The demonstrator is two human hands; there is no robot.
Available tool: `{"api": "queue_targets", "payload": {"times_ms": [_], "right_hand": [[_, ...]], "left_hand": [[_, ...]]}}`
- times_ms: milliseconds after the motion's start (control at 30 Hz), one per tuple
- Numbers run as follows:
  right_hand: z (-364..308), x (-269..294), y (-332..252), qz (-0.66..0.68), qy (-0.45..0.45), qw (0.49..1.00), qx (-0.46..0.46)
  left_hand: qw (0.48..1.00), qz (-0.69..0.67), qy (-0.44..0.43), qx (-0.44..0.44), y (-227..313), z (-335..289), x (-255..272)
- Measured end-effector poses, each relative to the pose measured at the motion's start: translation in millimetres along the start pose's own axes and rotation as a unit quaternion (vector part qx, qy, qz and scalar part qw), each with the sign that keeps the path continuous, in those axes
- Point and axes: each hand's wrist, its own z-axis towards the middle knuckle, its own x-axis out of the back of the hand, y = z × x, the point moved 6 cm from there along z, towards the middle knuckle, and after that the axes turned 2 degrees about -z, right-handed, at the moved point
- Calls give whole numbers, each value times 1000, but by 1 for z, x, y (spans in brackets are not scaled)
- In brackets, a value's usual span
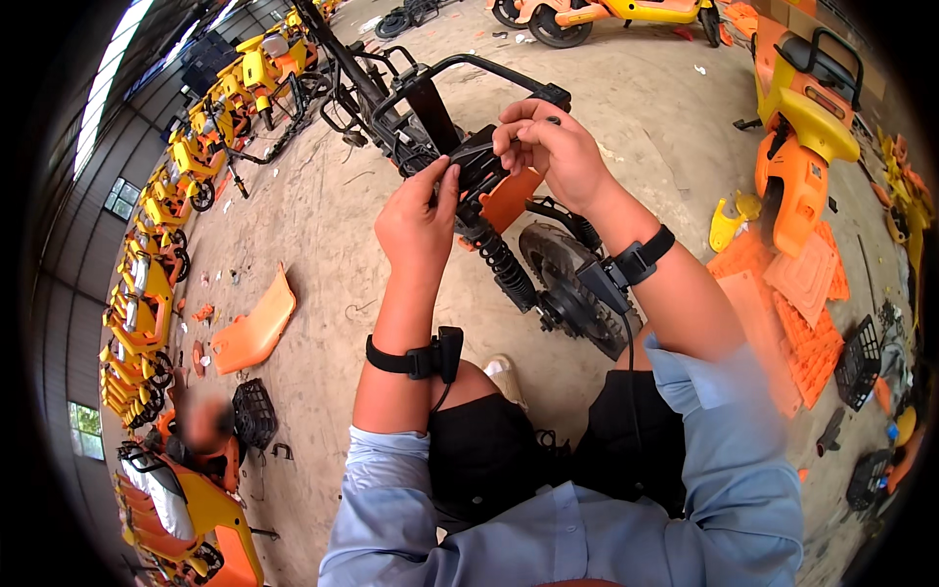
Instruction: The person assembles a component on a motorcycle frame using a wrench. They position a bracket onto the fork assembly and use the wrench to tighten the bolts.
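In front of me stands a stripped scooter frame with black tubes, its rear wheel and coil shock absorber turned toward me. My left hand is closed, thumb and forefinger pinched at the edge of a black part at the rear of the frame. Just right of that part, my right hand has its fingers curled around something small and dark, whose tip shows above the knuckles; its kind is hidden. An orange panel hangs below both hands, above the wheel.
Yellow scooters line the left wall. A loose orange panel and a black basket lie on the floor at left, near another person. At right are an orange-yellow scooter, stacked orange panels and a black crate.
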Motion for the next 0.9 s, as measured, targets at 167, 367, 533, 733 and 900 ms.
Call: {"api": "queue_targets", "payload": {"times_ms": [167, 367, 533, 733, 900], "right_hand": [[-14, -6, 2, 1, 18, 1000, 0], [-33, -21, 1, -50, 20, 998, 37], [-73, -73, 18, -277, 7, 940, 198], [-81, -129, 28, -477, -35, 839, 260], [-77, -139, 18, -466, -99, 833, 281]], "left_hand": [[1000, -15, 0, 2, -5, 0, 0], [999, 2, -32, 22, -2, -2, 4], [997, -28, -54, 43, -12, -5, 1], [984, -152, -41, 86, -23, -6, -5], [977, -210, -32, 21, -30, -7, -9]]}}
